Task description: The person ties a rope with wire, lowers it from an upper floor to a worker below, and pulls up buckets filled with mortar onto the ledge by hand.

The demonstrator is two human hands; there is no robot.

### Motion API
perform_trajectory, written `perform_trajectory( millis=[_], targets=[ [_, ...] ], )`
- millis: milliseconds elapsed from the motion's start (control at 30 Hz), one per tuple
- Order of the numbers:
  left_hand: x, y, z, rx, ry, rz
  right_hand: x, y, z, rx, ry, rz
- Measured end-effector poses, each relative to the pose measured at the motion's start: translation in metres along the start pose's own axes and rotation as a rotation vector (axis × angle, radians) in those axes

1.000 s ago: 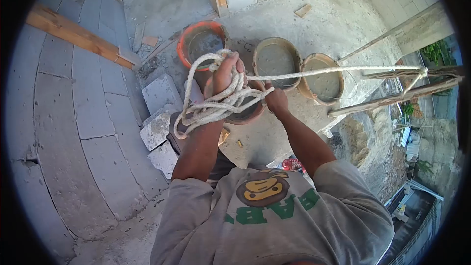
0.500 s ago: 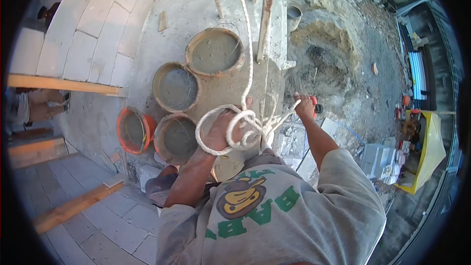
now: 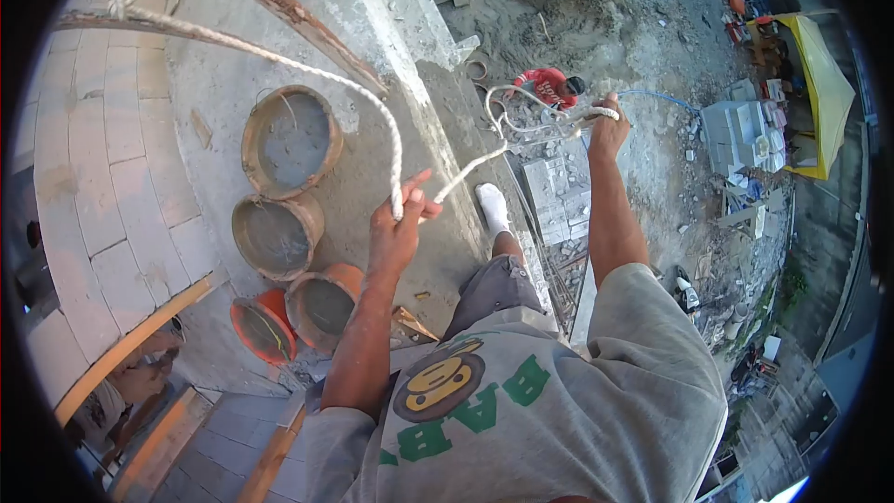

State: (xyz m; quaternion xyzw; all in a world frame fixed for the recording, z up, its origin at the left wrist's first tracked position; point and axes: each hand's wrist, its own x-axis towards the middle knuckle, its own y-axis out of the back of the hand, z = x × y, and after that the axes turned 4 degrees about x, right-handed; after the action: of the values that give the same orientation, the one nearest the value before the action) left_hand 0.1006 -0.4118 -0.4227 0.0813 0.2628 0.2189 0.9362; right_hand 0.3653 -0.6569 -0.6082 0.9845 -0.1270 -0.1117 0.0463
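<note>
A white rope runs from a wooden pole at the upper left down to my left hand. The fingers of my left hand are wrapped loosely round it, the index finger partly stretched out. From there the rope continues to the right in loose loops over the floor's edge. My right hand, on an outstretched arm, is closed on the far part of the rope. Beyond the loops, on the ground below, is a person in a red shirt.
Mortar-filled buckets stand left of my left arm, one of them orange. Wooden poles jut in at the top left. The concrete floor ends at a drop. Another person is behind the timber frame at the lower left.
The view has turned right, toward the ground below. The coil has left my left hand and opened out toward the edge. My right hand has moved up and outward with rope in it.
</note>
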Motion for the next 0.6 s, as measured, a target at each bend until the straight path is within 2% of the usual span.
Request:
perform_trajectory(
  millis=[33, 67, 100, 133, 200, 333, 467, 533, 600],
  targets=[
    [0.002, 0.002, 0.002, -0.093, 0.015, 0.009, 0.007, 0.005, -0.001, -0.004, 0.072, -0.065],
    [0.002, 0.005, 0.004, -0.108, 0.007, 0.072, -0.028, -0.012, -0.094, -0.063, -0.19, -0.032],
    [0.004, 0.003, 0.006, -0.138, -0.011, 0.101, -0.007, 0.001, -0.057, -0.116, 0.039, -0.148],
    [0.004, 0.006, 0.011, -0.076, -0.043, 0.135, 0.003, 0.004, -0.041, -0.224, 0.128, -0.161],
    [0.0, 0.005, 0.014, -0.226, -0.009, 0.104, 0.005, 0.002, -0.036, -0.46, 0.172, -0.129],
    [0.001, -0.001, 0.018, -0.296, 0.028, 0.108, -0.009, -0.009, -0.018, -0.799, 0.175, -0.22],
    [0.012, -0.013, 0.006, -0.162, -0.091, 0.014, -0.041, -0.011, -0.002, -1.06, 0.159, -0.394],
    [0.016, -0.022, 0.006, -0.2, -0.064, -0.05, -0.057, -0.01, 0.019, -1.062, 0.026, -0.552],
    [0.022, -0.031, -0.012, -0.25, -0.042, -0.062, -0.064, -0.02, 0.075, -1.01, -0.166, -0.746]
  ],
)
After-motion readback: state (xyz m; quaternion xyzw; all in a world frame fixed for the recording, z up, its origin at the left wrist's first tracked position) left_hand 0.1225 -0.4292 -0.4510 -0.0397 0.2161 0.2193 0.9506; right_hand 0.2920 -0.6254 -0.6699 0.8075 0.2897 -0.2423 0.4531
